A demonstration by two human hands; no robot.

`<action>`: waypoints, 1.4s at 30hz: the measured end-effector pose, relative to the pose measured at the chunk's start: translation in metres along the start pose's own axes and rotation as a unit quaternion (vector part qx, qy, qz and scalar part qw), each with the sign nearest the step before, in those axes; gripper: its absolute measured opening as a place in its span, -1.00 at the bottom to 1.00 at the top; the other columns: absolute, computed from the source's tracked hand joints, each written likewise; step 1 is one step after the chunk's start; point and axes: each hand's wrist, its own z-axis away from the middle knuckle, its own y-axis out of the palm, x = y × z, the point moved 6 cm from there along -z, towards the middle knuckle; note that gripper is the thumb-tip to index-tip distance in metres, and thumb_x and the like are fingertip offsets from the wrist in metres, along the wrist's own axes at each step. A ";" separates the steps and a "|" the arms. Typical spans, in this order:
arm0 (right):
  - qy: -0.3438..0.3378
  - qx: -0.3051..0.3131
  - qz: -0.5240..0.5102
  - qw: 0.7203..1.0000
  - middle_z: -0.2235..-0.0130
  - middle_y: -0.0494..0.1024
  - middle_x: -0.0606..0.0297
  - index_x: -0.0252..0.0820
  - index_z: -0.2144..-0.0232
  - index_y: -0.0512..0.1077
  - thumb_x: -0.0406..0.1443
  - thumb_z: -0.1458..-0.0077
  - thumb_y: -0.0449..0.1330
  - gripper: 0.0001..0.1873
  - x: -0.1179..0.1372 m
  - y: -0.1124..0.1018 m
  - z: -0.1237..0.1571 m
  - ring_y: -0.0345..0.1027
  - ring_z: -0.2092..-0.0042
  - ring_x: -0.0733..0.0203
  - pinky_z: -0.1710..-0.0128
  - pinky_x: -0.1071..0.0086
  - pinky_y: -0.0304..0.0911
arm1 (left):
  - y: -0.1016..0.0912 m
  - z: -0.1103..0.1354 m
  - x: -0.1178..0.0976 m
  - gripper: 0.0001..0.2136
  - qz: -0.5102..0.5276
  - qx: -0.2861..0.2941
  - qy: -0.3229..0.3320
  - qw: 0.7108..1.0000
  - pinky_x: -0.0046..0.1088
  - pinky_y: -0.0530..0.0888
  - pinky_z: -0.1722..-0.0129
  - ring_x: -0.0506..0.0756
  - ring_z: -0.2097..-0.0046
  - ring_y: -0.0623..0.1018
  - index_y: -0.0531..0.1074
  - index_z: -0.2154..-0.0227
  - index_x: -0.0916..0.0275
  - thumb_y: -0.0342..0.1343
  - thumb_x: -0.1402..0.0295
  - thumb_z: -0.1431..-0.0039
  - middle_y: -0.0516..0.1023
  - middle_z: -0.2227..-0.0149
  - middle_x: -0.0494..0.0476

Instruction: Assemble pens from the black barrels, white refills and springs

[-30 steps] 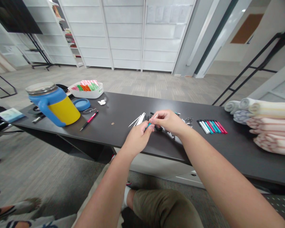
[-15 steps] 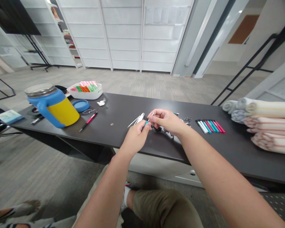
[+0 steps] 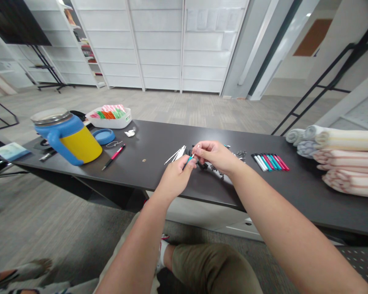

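My left hand [image 3: 175, 176] is closed round a teal pen barrel [image 3: 189, 159], most of it hidden by the fingers. Close against it, my right hand [image 3: 213, 155] pinches a thin white pen refill [image 3: 193, 155], whose end meets the barrel's upper end. How far it sits inside is too small to tell. Beyond my left hand lies a bunch of thin white refills [image 3: 180, 152]. Small black pen parts [image 3: 203, 165] are partly covered by my right hand, and small metallic pieces [image 3: 241, 155] lie beside that wrist.
A row of white, red and teal pen barrels [image 3: 270, 162] lies to the right, before rolled striped cloths [image 3: 349, 163]. Leftward are a red-black pen [image 3: 114, 157], a blue-yellow mug [image 3: 76, 141], its blue lid [image 3: 104, 135] and a white basket [image 3: 122, 121] of colourful packets.
Both hands stay together in nearly the same place. The white refill in my right hand has come lower, closer to the teal barrel. The view has shifted very slightly.
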 end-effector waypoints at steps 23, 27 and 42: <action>-0.055 -0.016 0.108 0.992 0.42 0.60 0.32 -0.18 0.40 0.52 0.01 -0.14 0.38 -0.63 0.009 0.005 -0.002 0.41 0.40 0.28 0.34 0.39 0.28 | 0.003 -0.002 0.007 -0.65 -0.019 -0.007 0.002 1.000 -0.42 0.32 0.27 0.09 0.29 0.51 0.50 0.26 0.19 -0.07 0.09 -0.47 0.57 0.35 0.02; -0.004 0.016 0.084 0.996 0.45 0.59 0.31 -0.20 0.41 0.51 0.07 -0.11 0.37 -0.55 0.009 0.009 0.000 0.30 0.48 0.34 0.48 0.44 0.15 | 0.003 -0.001 0.006 -0.64 -0.020 -0.002 0.005 1.000 -0.42 0.35 0.24 0.10 0.27 0.53 0.50 0.26 0.19 -0.08 0.08 -0.47 0.60 0.31 0.05; -0.020 -0.017 0.077 0.997 0.38 0.60 0.29 -0.18 0.28 0.58 0.13 -0.04 0.41 -0.50 0.010 0.007 -0.001 0.34 0.44 0.29 0.46 0.40 0.19 | 0.001 -0.002 0.006 -0.70 0.028 -0.021 0.000 0.999 -0.45 0.35 0.27 0.05 0.31 0.47 0.48 0.28 0.19 -0.02 0.12 -0.44 0.55 0.34 0.03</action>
